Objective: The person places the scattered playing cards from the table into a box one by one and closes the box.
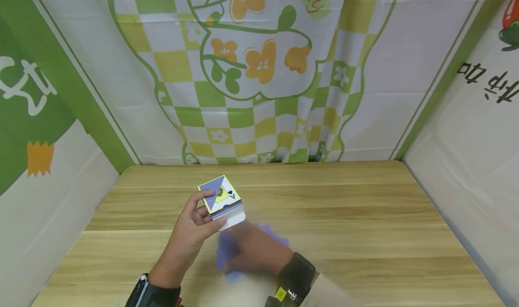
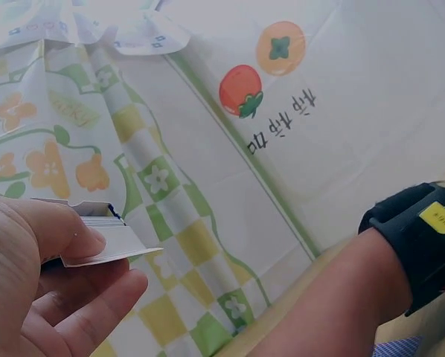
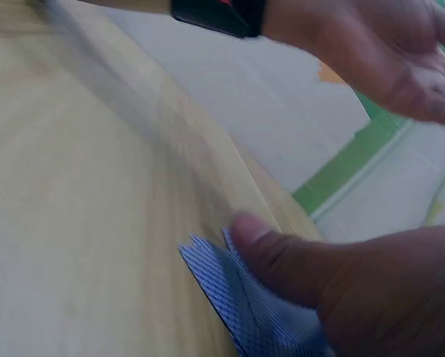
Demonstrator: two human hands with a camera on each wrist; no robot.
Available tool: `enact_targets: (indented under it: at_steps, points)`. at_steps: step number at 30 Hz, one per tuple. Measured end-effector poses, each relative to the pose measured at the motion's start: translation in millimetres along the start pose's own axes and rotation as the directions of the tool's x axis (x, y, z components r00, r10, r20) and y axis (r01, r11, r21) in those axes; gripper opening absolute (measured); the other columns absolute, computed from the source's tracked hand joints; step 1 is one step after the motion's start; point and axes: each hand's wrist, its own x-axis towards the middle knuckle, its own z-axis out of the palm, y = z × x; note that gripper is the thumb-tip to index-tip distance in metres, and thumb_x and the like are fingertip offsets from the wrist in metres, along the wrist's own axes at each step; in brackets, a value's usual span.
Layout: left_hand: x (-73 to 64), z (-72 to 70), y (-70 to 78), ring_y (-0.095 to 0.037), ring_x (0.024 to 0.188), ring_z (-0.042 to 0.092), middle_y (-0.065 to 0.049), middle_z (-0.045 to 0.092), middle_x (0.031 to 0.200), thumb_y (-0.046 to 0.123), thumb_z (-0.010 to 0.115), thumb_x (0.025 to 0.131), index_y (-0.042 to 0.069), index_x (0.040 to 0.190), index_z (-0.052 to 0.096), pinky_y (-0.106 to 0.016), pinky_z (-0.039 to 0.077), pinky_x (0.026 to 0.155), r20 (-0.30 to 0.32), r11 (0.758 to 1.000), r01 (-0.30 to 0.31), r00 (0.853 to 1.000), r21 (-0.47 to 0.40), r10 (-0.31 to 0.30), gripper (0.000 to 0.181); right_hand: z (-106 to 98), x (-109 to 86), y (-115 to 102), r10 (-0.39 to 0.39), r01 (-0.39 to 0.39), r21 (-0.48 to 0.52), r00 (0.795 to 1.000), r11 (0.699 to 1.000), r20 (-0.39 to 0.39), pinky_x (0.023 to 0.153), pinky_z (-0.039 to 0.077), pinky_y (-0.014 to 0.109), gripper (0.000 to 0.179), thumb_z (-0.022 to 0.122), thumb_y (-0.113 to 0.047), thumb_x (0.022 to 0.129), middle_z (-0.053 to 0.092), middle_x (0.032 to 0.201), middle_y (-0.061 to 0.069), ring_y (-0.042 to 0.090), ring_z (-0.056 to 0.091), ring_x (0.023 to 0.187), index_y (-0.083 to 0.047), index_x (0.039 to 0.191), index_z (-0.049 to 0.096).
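Note:
My left hand (image 1: 192, 226) grips a playing card box (image 1: 220, 196) above the table, thumb on its near side. The box has a blue patterned and white front with an ace printed on it, and its white flap (image 1: 234, 218) hangs out. White edges show inside the box's mouth (image 2: 100, 223) in the left wrist view. Lower down, my right hand (image 1: 259, 250), blurred, is over a spread pile of blue-backed playing cards (image 1: 233, 276). In the right wrist view its thumb lies against the cards (image 3: 234, 297); the other fingers are hidden.
The wooden table (image 1: 344, 217) carries the card pile near its front middle. Behind it hangs a checked, flowered cloth (image 1: 259, 118), with printed cloth walls on the left (image 1: 52, 217) and right (image 1: 466, 163). Both wrists wear dark bands.

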Motion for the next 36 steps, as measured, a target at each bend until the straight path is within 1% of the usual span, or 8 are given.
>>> enact_targets:
  at_steps: [1, 3, 5, 7, 14, 22, 30, 36]
  points:
    - [-0.2, -0.1, -0.2, -0.018, 0.1, 0.071, -0.005, 0.069, 0.113, -0.015, 0.065, 0.085, 0.016, 0.136, 0.041, -0.026, 0.059, 0.08, 0.0, 1.0, 0.0, 1.0, 0.0, 0.0, 0.065, 1.2, -1.3, -2.9, 0.006, -0.006, -0.082, 1.0, 0.997, 0.006, 0.096, 0.049, 0.021, 0.089, 0.083, -0.054, 0.077, 0.059, 0.129, -0.007, 0.006, 0.057, 0.116, -0.021, 0.149, 0.043]
    - [-0.1, -0.4, -0.5, -0.018, 0.1, 0.071, -0.004, 0.069, 0.113, -0.015, 0.066, 0.085, 0.016, 0.136, 0.042, -0.026, 0.059, 0.08, -0.003, 1.0, 0.004, 1.0, 0.003, -0.004, 0.065, 2.0, -3.8, -9.0, 0.013, -0.008, -0.171, 1.0, 0.985, 0.028, 0.105, 0.046, 0.026, 0.091, 0.082, -0.056, 0.078, 0.055, 0.14, -0.004, 0.011, 0.052, 0.128, -0.019, 0.151, 0.042]
    - [0.1, -1.0, -0.8, -0.018, 0.1, 0.071, -0.004, 0.069, 0.113, -0.015, 0.066, 0.085, 0.017, 0.136, 0.042, -0.027, 0.06, 0.08, -0.006, 1.0, 0.01, 1.0, 0.007, -0.01, 0.065, 0.7, -7.0, -15.0, 0.019, -0.007, -0.217, 0.998, 0.976, 0.055, 0.113, 0.041, 0.03, 0.095, 0.081, -0.052, 0.08, 0.05, 0.15, 0.0, 0.016, 0.046, 0.139, -0.017, 0.156, 0.036]
    - [0.5, -1.6, -1.1, -0.017, 0.1, 0.071, -0.003, 0.069, 0.113, -0.014, 0.067, 0.085, 0.018, 0.136, 0.042, -0.027, 0.06, 0.08, -0.006, 1.0, 0.016, 1.0, 0.011, -0.016, 0.065, -2.0, -9.6, -20.8, 0.011, 0.008, -0.235, 0.997, 0.972, 0.08, 0.113, 0.04, 0.03, 0.09, 0.082, -0.046, 0.081, 0.05, 0.15, 0.001, 0.017, 0.046, 0.139, -0.016, 0.154, 0.038]
    - [0.9, -3.0, -1.9, -0.017, 0.1, 0.07, -0.003, 0.068, 0.114, -0.014, 0.067, 0.085, 0.018, 0.137, 0.04, -0.029, 0.061, 0.079, 0.006, 1.0, 0.017, 1.0, 0.009, -0.017, 0.067, -9.8, -16.2, -32.9, -0.049, 0.093, -0.317, 0.988, 0.944, 0.145, 0.109, 0.043, 0.023, 0.076, 0.083, -0.038, 0.081, 0.06, 0.138, -0.002, 0.011, 0.053, 0.129, -0.015, 0.145, 0.05]
    - [0.6, -2.4, -2.4, -0.017, 0.099, 0.07, -0.003, 0.069, 0.113, -0.015, 0.067, 0.085, 0.018, 0.137, 0.041, -0.032, 0.062, 0.077, 0.008, 1.0, 0.012, 1.0, -0.004, -0.012, 0.067, -15.0, -20.1, -35.1, -0.056, 0.126, -0.337, 0.976, 0.933, 0.21, 0.101, 0.044, 0.018, 0.083, 0.088, -0.042, 0.074, 0.059, 0.127, -0.006, 0.009, 0.054, 0.119, -0.02, 0.145, 0.051]
    - [0.3, -0.5, -0.4, -0.018, 0.098, 0.07, -0.003, 0.068, 0.114, -0.014, 0.067, 0.085, 0.018, 0.138, 0.041, -0.032, 0.062, 0.076, 0.0, 1.0, 0.021, 1.0, 0.001, -0.021, 0.067, -23.8, -25.2, -44.6, 0.012, 0.083, -0.373, 0.969, 0.924, 0.246, 0.079, 0.046, 0.015, 0.085, 0.091, -0.048, 0.066, 0.055, 0.109, -0.006, 0.007, 0.05, 0.099, -0.023, 0.138, 0.054]
    - [-0.3, 0.1, -0.3, -0.018, 0.099, 0.07, -0.003, 0.069, 0.114, -0.014, 0.067, 0.085, 0.016, 0.138, 0.04, -0.033, 0.062, 0.076, 0.001, 1.0, 0.027, 1.0, 0.004, -0.027, 0.066, -27.9, -28.0, -50.8, 0.049, 0.06, -0.401, 0.966, 0.914, 0.255, 0.077, 0.045, 0.016, 0.08, 0.091, -0.052, 0.062, 0.053, 0.102, -0.007, 0.008, 0.047, 0.095, -0.024, 0.129, 0.059]
